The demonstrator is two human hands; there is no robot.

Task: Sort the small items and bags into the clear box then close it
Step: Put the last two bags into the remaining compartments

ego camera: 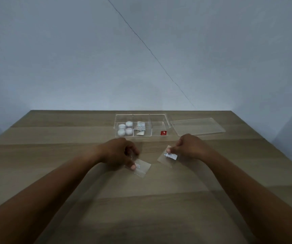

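A wood table [53,155] fills the lower half of the view, set against a plain grey wall [71,50] crossed by a thin dark line. Both bare forearms reach in from the bottom corners and nothing lies between them and the box.

Near the far edge sits the clear box [141,117], open, with three compartments side by side. Its flat lid [197,126] lies on the table just to its right, apart from it.

The left hand [119,152] is curled, thumb and fingertips pinching the near-left corner of a clear bag [140,167] that lies flat on the table. The right hand [191,147] is also closed, fingers pinching the top of a second bag [168,158], which is tilted; whether its lower edge touches the wood is unclear.

In the box, the left compartment holds four white balls [125,129] in a square cluster. The middle one holds small packets [140,127], too blurred to read. The right one shows only a red sticker [164,133] at its front wall.
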